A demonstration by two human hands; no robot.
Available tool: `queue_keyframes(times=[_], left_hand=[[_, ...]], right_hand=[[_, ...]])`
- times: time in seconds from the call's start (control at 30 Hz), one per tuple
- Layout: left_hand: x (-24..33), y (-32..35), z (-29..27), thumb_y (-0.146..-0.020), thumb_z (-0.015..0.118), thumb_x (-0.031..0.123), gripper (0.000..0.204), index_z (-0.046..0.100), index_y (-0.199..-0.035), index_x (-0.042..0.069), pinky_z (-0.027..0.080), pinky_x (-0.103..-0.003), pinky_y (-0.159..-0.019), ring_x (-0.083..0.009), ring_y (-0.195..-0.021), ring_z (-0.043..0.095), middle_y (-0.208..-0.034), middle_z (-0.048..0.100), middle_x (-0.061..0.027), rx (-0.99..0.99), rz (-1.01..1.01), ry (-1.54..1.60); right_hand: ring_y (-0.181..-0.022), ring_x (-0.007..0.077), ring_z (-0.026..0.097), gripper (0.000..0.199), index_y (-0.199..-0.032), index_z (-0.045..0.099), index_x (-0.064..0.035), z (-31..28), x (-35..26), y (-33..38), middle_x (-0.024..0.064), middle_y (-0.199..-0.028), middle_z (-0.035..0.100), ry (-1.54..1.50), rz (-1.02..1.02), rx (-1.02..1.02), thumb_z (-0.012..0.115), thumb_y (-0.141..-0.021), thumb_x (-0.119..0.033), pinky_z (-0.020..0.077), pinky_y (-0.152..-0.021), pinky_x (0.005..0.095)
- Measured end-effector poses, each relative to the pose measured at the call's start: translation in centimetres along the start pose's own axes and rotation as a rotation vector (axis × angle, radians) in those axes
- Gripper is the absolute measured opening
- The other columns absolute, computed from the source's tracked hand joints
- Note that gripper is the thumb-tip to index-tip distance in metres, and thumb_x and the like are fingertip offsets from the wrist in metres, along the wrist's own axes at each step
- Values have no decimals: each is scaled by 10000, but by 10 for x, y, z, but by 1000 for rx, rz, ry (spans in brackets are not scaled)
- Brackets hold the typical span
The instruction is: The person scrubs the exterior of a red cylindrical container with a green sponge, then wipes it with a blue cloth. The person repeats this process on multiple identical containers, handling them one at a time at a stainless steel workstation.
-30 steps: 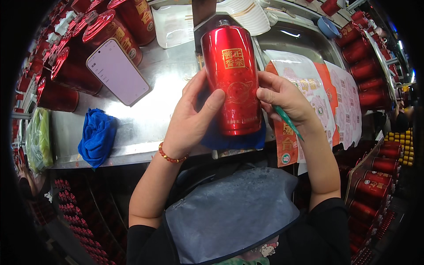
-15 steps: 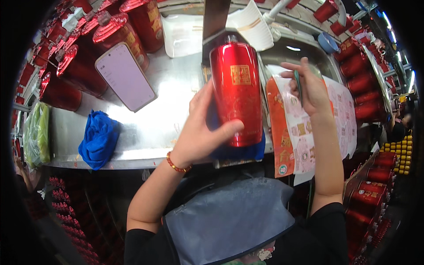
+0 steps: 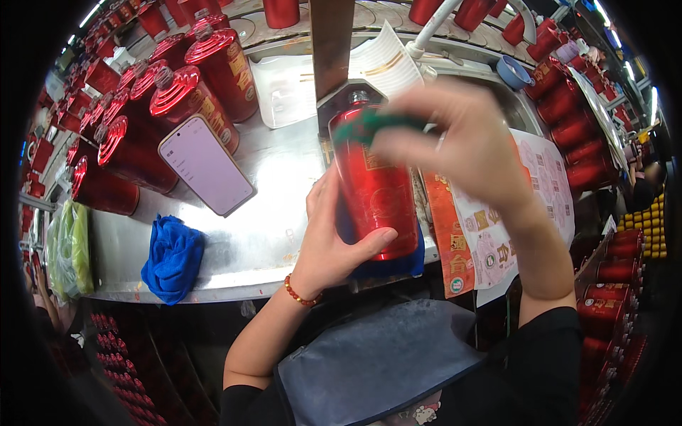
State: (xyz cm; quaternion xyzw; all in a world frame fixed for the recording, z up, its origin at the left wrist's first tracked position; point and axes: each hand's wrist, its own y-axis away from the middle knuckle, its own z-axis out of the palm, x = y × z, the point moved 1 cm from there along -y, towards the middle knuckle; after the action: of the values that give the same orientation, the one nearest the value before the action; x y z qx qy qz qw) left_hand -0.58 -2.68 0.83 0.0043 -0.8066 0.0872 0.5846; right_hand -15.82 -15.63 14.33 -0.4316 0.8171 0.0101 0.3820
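A glossy red bottle point(image 3: 387, 202) with a gold square emblem lies tilted in front of me, its neck toward the far side and its base over a blue cloth. Around its lower left side is my left hand point(image 3: 330, 238), with the thumb across the front. My right hand point(image 3: 465, 145), blurred by motion, is over the upper part of the bottle. A thin green tool point(image 3: 362, 130) is in its fingers, smeared across the emblem; whether it touches the bottle I cannot tell.
Several red bottles point(image 3: 227, 74) stand at the back left beside a phone point(image 3: 206, 167). A crumpled blue cloth point(image 3: 172, 259) lies near the front edge. Printed sticker sheets point(image 3: 543, 184) lie to the right, before a sink with a tap point(image 3: 433, 27). A brown post point(image 3: 330, 46) rises behind the bottle.
My right hand has moved left from above the sticker sheets to the bottle, bringing the green tool over the emblem. My left hand still holds the bottle. The whole view has shifted slightly.
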Motion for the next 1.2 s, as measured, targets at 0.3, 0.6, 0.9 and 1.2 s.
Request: queue_keyframes(times=[0.3,0.6,0.9,1.2], left_hand=[[-1,4,5,-754,883,385,1137,226,-1601,5,276,-455,-1213,-361,-1467,281,-1551,325,-224,11,-33,66],[-14,6,-8,-657,921,556,1380,114,-1619,-16,226,-501,-1233,-425,-1522,178,-1618,220,-268,-80,108,-69],[-6,9,-5,-609,973,376,1328,197,-1622,10,236,-507,-1244,-419,-1562,136,-1660,209,-235,-5,186,-288],[3,9,-3,-627,949,347,1222,294,-1599,4,237,-527,-1224,-445,-1539,196,-1558,418,-214,119,310,-350]], right_hand=[[-783,89,681,245,-1104,734,29,23,58,79,41,-917,740,-710,458,232,774,-901,-102,561,-710,244],[-833,80,671,278,-1144,749,6,3,66,89,29,-954,744,-570,520,239,786,-886,-89,548,-746,228],[-883,198,541,323,-1022,826,-190,6,15,82,-32,-888,694,269,-397,81,756,-728,-75,400,-864,313],[-806,189,486,391,-1030,821,-144,8,-19,98,-31,-797,598,494,-303,47,795,-650,-54,379,-796,333]])
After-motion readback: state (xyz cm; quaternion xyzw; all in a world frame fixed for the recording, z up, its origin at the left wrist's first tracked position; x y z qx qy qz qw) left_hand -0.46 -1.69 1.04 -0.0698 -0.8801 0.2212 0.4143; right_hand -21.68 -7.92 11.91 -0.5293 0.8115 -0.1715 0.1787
